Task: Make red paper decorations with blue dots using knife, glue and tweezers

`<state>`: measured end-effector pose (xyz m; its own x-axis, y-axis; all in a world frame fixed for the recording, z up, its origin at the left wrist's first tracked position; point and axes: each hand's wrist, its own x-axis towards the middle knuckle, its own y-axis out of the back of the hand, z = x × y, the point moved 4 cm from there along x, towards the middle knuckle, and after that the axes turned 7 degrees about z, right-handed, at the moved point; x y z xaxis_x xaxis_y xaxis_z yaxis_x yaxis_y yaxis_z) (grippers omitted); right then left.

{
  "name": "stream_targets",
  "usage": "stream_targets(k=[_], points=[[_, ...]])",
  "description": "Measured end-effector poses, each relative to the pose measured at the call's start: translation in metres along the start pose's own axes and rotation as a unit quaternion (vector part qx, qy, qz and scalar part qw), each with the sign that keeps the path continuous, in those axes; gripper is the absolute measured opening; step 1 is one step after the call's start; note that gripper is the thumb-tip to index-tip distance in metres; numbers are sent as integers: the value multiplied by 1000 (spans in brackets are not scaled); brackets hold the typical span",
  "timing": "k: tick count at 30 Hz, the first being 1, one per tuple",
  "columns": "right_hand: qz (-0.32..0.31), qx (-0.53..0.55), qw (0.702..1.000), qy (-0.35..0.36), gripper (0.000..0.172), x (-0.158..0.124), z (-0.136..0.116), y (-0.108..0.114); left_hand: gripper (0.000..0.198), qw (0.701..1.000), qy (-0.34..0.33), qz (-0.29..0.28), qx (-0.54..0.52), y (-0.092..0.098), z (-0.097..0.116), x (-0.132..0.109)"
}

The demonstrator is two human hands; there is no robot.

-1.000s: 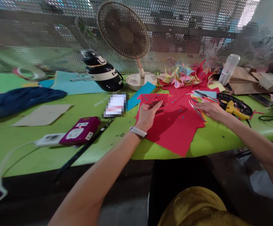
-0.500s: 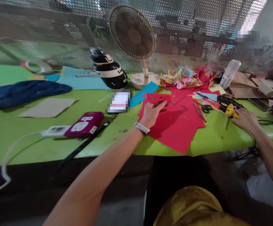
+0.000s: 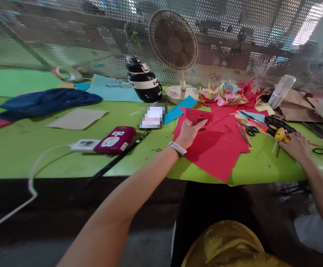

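My left hand, with a white band at the wrist, pinches a small cut red paper piece dotted with blue, held above large red sheets. At the right, my right hand has its fingers round the yellow glue gun, whose pale nozzle points down to the left. Between the hands lie black-handled scissors and tweezers. A strip of blue paper lies beyond my left hand.
A fan, a black and white bottle and piled folded papers line the back. Left are a phone, a purple power block, a beige sheet and a dark blue cloth. A clear container stands right.
The view has turned left, so the table's objects appear further right. The red piece in my left hand now shows more of its face. My right hand still has the glue gun.
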<state>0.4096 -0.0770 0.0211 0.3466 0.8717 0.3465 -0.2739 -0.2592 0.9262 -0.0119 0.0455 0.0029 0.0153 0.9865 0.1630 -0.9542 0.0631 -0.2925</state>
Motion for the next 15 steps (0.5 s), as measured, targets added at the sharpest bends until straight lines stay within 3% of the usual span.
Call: stream_targets(k=[5, 11, 15], points=[[13, 46, 998, -37, 43, 1, 5, 2, 32, 1000, -1, -1, 13, -1, -1, 0], [81, 142, 975, -152, 46, -4, 7, 24, 30, 999, -15, -26, 15, -7, 2, -3], [112, 189, 966, -137, 39, -1, -2, 35, 30, 999, -20, -40, 24, -9, 3, -4]])
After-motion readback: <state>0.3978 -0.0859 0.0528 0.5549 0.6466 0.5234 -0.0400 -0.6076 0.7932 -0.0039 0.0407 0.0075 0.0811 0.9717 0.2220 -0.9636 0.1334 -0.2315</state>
